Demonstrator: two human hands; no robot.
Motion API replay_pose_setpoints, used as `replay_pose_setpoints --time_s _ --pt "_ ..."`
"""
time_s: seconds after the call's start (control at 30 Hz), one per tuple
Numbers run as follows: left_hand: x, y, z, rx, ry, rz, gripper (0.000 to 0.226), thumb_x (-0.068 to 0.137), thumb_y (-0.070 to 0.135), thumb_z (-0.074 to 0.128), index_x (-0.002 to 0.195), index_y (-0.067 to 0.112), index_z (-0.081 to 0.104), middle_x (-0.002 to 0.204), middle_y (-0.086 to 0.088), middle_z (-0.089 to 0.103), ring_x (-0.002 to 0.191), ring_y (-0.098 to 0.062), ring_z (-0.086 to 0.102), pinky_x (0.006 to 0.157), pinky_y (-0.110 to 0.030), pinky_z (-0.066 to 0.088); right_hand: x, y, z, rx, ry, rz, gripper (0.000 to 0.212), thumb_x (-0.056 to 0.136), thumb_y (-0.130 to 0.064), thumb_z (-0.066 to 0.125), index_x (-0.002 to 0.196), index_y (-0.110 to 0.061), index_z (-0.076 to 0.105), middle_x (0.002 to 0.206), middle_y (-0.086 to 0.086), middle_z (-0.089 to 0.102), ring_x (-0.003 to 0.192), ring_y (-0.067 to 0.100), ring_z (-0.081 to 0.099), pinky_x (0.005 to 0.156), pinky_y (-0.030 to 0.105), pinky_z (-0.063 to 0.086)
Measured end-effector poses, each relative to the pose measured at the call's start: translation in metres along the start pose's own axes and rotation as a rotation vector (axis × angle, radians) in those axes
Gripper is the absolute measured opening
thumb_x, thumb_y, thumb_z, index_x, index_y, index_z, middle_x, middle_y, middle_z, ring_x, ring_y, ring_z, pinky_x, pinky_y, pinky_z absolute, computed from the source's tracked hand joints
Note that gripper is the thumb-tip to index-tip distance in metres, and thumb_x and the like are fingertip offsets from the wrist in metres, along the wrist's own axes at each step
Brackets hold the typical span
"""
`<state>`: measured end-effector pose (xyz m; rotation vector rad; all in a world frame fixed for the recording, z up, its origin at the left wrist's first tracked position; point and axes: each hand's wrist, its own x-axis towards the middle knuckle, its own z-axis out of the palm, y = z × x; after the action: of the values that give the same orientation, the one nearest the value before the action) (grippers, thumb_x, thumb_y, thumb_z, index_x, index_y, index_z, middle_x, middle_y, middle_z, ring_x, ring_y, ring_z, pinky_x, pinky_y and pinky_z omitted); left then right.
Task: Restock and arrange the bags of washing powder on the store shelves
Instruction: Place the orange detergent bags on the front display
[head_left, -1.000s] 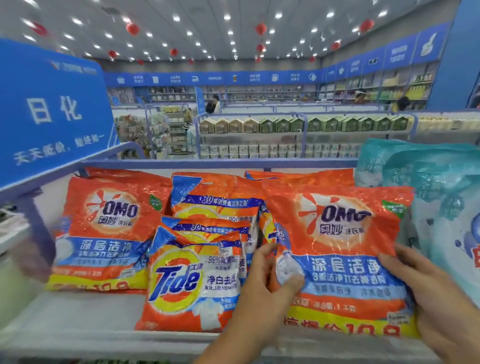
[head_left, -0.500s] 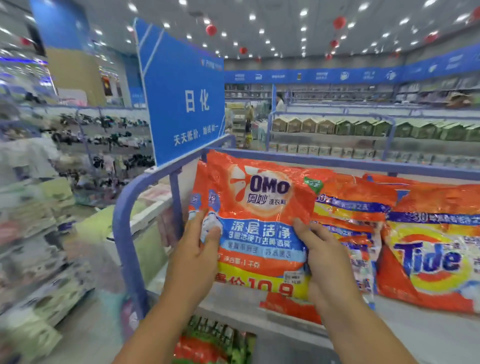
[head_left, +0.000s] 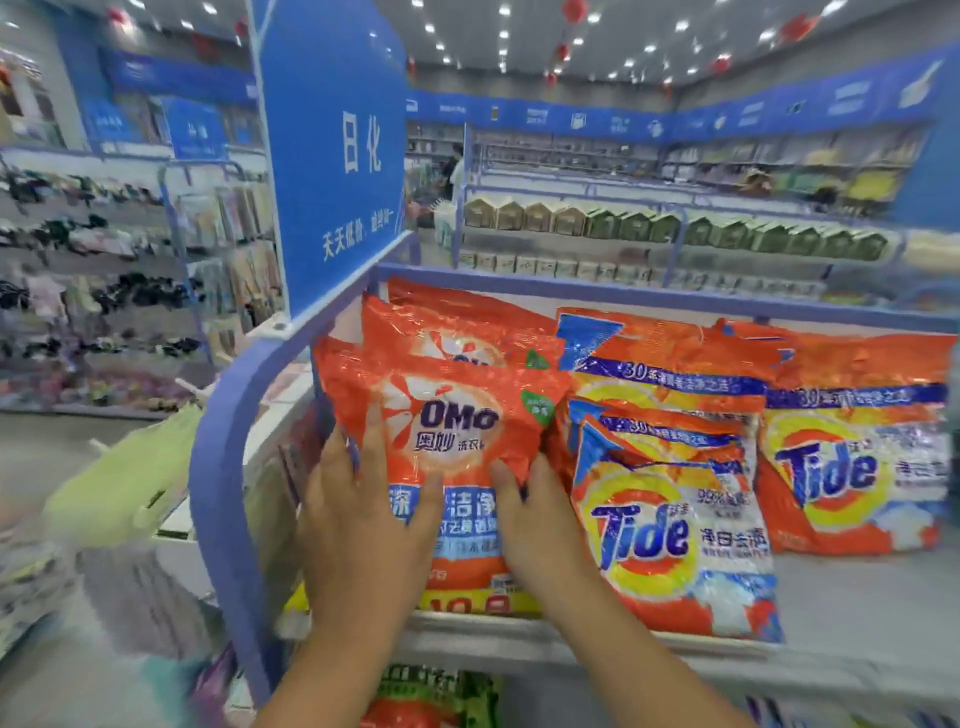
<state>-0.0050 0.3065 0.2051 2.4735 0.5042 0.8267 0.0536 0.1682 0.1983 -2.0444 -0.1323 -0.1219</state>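
Two hands on one bag: my left hand (head_left: 363, 499) lies flat on the front OMO bag (head_left: 457, 415), fingers spread and straight across its lower left face, thumb toward the middle. My right hand (head_left: 540, 519) is at the bag's right edge, fingers tucked round behind it and thumb on the front, so it grips that edge. The bag stands upright at the left end of the top shelf (head_left: 857, 597), leaning back on a second OMO bag (head_left: 447, 332) right behind it. Front bag is shiny orange-red plastic, crinkled, with a white sunburst circle, dark blue OMO lettering, a small green badge at its upper right, a blue band with white characters across the middle, and a yellow strip with red price digits at the bottom. Its top left corner sits just beside the blue-lilac shelf rail (head_left: 228, 415). Touching its right side is a front Tide bag (head_left: 675, 525), orange with yellow rings and blue logo, more Tide bags stacked behind, and another Tide bag (head_left: 852, 462) further right. A blue hanging sign (head_left: 332, 145) with white characters rises above the rail corner.
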Motion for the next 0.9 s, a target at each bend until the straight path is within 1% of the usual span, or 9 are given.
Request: replay_pose_setpoints --time_s 0.13,0.23,0.33,0.4,0.47,0.57,0.67,0.77,0.9 --pt "0.001 0.003 0.007 0.011 0.012 -0.036 0.085 0.087 0.054 0.062 0.158 0.029 0.023 0.158 -0.019 0.031 0.139 -0.042 0.035 0.104 -0.062 0.041 -0.002 -0.011 -0.010 0.024 -0.054 0.075 0.034 0.103 -0.046 0.046 0.129 -0.027 0.053 0.126 -0.008 0.061 0.118 0.016 0.058 0.093 0.031 0.044" --pt "-0.008 0.013 0.009 -0.276 0.122 -0.074 0.080 0.086 0.028 0.074 0.153 0.025 0.031 0.165 -0.005 0.011 0.154 -0.029 0.009 0.118 -0.061 0.027 -0.025 -0.021 -0.046 0.093 -0.162 0.082 0.032 0.100 -0.045 0.054 0.131 -0.036 0.053 0.122 -0.019 0.062 0.112 0.004 0.059 0.093 0.025 0.048" --pt "-0.022 0.046 0.017 -0.415 0.203 0.227 0.064 0.083 0.014 0.074 0.143 0.018 0.050 0.164 -0.004 0.018 0.155 -0.013 0.006 0.124 -0.024 0.012 -0.034 -0.028 -0.094 0.115 -0.076 0.038 0.024 0.099 -0.041 0.057 0.124 -0.040 0.057 0.113 -0.022 0.064 0.105 -0.003 0.062 0.091 0.021 0.051" --pt "-0.025 0.075 0.026 -0.456 0.064 0.376 0.052 0.090 0.026 0.069 0.140 0.025 0.054 0.161 0.009 0.024 0.152 0.000 0.008 0.115 -0.004 0.007 -0.025 -0.023 -0.125 0.085 0.004 0.017 0.022 0.099 -0.042 0.057 0.121 -0.039 0.059 0.112 -0.019 0.066 0.103 0.001 0.064 0.084 0.023 0.052" --pt "-0.025 0.103 0.039 -0.487 -0.095 0.480 0.046 0.095 0.035 0.064 0.140 0.031 0.053 0.154 0.023 0.029 0.144 0.015 0.012 0.110 0.002 0.010 -0.014 -0.012 -0.154 0.077 0.121 0.007 0.019 0.099 -0.041 0.058 0.116 -0.036 0.063 0.109 -0.019 0.066 0.101 0.003 0.064 0.080 0.024 0.053" --pt "-0.023 0.135 0.066 -0.477 -0.266 0.541 0.048 0.098 0.042 0.059 0.145 0.035 0.049 0.153 0.026 0.032 0.142 0.012 0.023 0.118 -0.018 0.026 0.004 0.014 -0.196 0.050 0.303 -0.016 0.006 0.100 -0.036 0.057 0.101 -0.036 0.063 0.102 -0.018 0.065 0.096 0.001 0.061 0.069 0.019 0.045" --pt "-0.006 0.162 0.087 -0.412 -0.322 0.434 0.057 0.099 0.045 0.057 0.152 0.031 0.041 0.162 0.012 0.025 0.149 -0.004 0.020 0.121 -0.022 0.018 0.026 0.043 -0.221 0.012 0.395 0.022 0.017 0.098 -0.040 0.058 0.111 -0.028 0.060 0.117 -0.005 0.062 0.104 0.011 0.059 0.079 0.027 0.046" --pt "0.021 0.184 0.107 -0.366 -0.327 0.236 0.067 0.098 0.048 0.056 0.154 0.018 0.035 0.162 -0.003 0.030 0.151 -0.019 0.023 0.124 -0.036 0.021 0.046 0.060 -0.233 0.031 0.382 0.105 0.045 0.097 -0.045 0.058 0.132 -0.017 0.053 0.131 0.004 0.055 0.108 0.018 0.054 0.088 0.034 0.042" --pt "0.046 0.193 0.125 -0.316 -0.273 0.008 0.069 0.097 0.048 0.057 0.149 0.006 0.038 0.150 -0.014 0.042 0.137 -0.031 0.041 0.113 -0.045 0.039 0.063 0.070 -0.241 0.110 0.248 0.152 0.049 0.099 -0.047 0.055 0.136 -0.014 0.053 0.127 0.002 0.060 0.106 0.016 0.053 0.088 0.031 0.039"
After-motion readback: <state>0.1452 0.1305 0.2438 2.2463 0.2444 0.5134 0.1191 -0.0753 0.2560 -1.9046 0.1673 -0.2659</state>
